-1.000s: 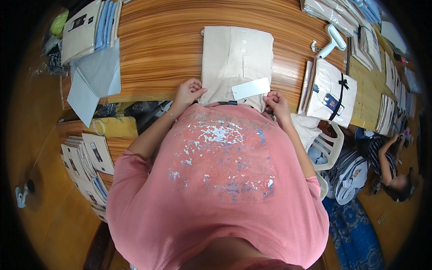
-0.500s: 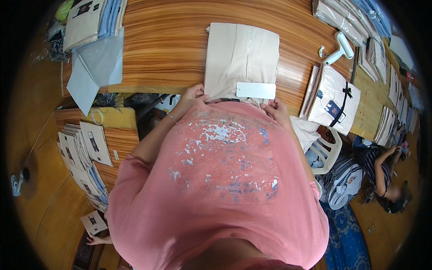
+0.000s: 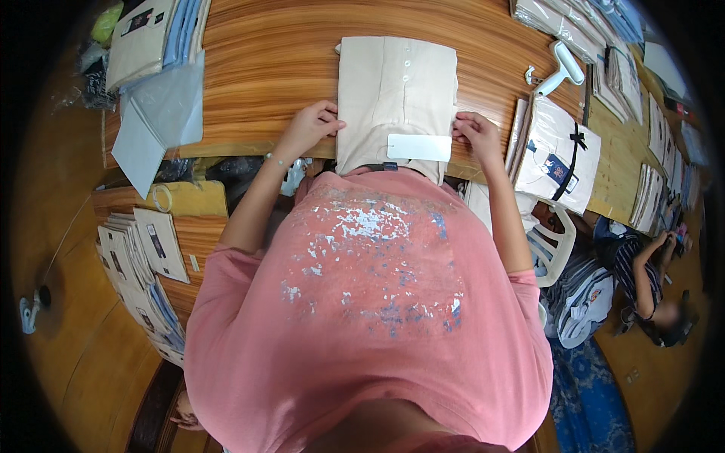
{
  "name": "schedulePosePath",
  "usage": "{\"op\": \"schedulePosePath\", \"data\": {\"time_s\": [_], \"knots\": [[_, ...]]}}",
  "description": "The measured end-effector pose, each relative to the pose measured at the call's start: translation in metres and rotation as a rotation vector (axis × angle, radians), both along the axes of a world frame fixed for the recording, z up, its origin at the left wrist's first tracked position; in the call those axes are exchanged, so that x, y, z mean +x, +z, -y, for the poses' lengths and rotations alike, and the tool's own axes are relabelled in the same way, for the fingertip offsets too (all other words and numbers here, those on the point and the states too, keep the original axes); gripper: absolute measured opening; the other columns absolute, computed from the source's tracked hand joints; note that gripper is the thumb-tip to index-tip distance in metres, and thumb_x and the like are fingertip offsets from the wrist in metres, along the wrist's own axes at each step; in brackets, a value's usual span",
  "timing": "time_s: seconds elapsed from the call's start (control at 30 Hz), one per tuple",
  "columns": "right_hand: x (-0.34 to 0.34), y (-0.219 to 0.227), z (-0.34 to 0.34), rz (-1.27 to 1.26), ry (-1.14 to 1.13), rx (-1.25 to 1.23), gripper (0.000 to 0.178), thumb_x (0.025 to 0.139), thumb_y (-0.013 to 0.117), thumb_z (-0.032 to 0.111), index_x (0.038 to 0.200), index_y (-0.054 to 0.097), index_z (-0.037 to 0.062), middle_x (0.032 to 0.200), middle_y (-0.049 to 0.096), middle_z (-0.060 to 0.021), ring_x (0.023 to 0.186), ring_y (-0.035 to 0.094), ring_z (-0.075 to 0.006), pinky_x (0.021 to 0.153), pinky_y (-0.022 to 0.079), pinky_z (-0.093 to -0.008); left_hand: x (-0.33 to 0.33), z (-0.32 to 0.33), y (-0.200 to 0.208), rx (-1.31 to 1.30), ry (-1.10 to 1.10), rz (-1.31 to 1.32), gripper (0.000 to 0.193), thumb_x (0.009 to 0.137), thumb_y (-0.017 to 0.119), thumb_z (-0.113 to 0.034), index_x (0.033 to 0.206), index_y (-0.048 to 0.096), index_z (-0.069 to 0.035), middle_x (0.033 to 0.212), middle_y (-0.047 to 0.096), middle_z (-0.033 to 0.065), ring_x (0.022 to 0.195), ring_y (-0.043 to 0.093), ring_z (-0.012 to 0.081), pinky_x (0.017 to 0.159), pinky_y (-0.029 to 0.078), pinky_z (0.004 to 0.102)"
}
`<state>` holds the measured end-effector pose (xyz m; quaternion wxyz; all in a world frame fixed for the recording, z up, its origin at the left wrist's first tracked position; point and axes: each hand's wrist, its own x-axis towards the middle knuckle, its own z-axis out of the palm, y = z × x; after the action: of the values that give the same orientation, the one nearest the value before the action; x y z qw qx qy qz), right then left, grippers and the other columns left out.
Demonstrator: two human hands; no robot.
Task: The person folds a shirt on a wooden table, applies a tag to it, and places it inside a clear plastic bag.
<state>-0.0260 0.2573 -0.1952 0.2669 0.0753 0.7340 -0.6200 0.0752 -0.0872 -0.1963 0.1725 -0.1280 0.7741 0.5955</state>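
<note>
A folded cream shirt (image 3: 370,98) lies at the middle of the near edge of the table (image 3: 264,68), its near end reaching the person's pink top (image 3: 370,257). At its far end, 3 pale buttons show along the placket. A blank white card (image 3: 419,147) rests on the near right part of the shirt, and a small dark label (image 3: 390,166) shows at the neckline.

The 2 hands flank the shirt. The left hand (image 3: 313,124) is at its left edge, fingers bent and thumb set narrowly beneath them; the right hand (image 3: 477,136) is at its right edge, fingers curled narrowly toward the thumb. Whether either pinches cloth I cannot tell.

To the right on the table, a white roller (image 3: 563,73) lies beyond a stack of white garments (image 3: 555,151) crossed by a black ribbon. At the far left are cream and blue garments in a stack (image 3: 143,41), with pale sheets (image 3: 140,155) nearer, overhanging the table's edge. Nearer on the left, more cream garments (image 3: 140,279) are piled near a pale ring (image 3: 161,198). On the right stands a white chair (image 3: 557,245), with a co-worker (image 3: 642,272) farther right.
</note>
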Motion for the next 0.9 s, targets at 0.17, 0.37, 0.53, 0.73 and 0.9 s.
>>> {"op": "schedulePosePath", "data": {"time_s": [0.17,0.37,0.53,0.73,0.9], "knots": [[-0.013,0.003,0.016,0.071,0.034,0.044,0.011,0.082,0.063,0.007,0.09,0.062,-0.0017,0.072,0.06,-0.0025,0.062,0.055,-0.0074,0.055,0.044,-0.0193,-0.011,-0.011,-0.013,-0.112,0.014,-0.071,0.03,0.069,0.076,-0.012,0.086,0.055,0.0,0.066,0.053,0.0038,0.059,0.05,0.0117,0.055,0.042,0.0259],[-0.009,0.016,0.02,0.256,-0.034,-0.18,0.016,0.087,0.057,0.015,0.096,0.062,0.0032,0.078,0.061,-0.0017,0.065,0.057,-0.0101,0.062,0.047,-0.0197,-0.006,-0.02,-0.007,-0.091,0.025,-0.078,0.029,0.07,0.075,-0.009,0.089,0.055,-0.002,0.068,0.05,-0.0009,0.058,0.046,0.0062,0.053,0.039,0.0201],[-0.024,0.011,0.012,0.274,-0.013,-0.16,0.021,0.088,0.053,0.014,0.105,0.057,0.0017,0.084,0.063,-0.0046,0.072,0.059,-0.0124,0.064,0.049,-0.0232,-0.014,-0.004,-0.001,-0.134,-0.07,-0.025,0.025,0.079,0.07,-0.016,0.094,0.056,-0.002,0.072,0.054,-0.0006,0.059,0.049,0.0058,0.054,0.041,0.0192],[-0.069,0.001,0.014,-0.099,-0.013,-0.038,0.02,0.085,0.059,0.012,0.103,0.057,0.0024,0.086,0.062,-0.0044,0.073,0.057,-0.0103,0.064,0.047,-0.0228,-0.078,0.027,-0.01,-0.082,0.209,-0.325,0.037,0.085,0.064,-0.025,0.107,0.054,0.002,0.087,0.059,0.0071,0.079,0.056,0.0106,0.067,0.048,0.023],[-0.076,0.005,0.036,0.071,0.109,-0.01,0.028,0.08,0.067,0.015,0.102,0.056,0.0026,0.087,0.062,-0.0035,0.074,0.057,-0.0103,0.065,0.046,-0.0228,-0.114,0.01,0.001,-0.043,0.217,-0.039,0.047,0.081,0.068,-0.029,0.112,0.051,0.003,0.094,0.06,0.0079,0.082,0.057,0.0114,0.069,0.049,0.0244]]}}
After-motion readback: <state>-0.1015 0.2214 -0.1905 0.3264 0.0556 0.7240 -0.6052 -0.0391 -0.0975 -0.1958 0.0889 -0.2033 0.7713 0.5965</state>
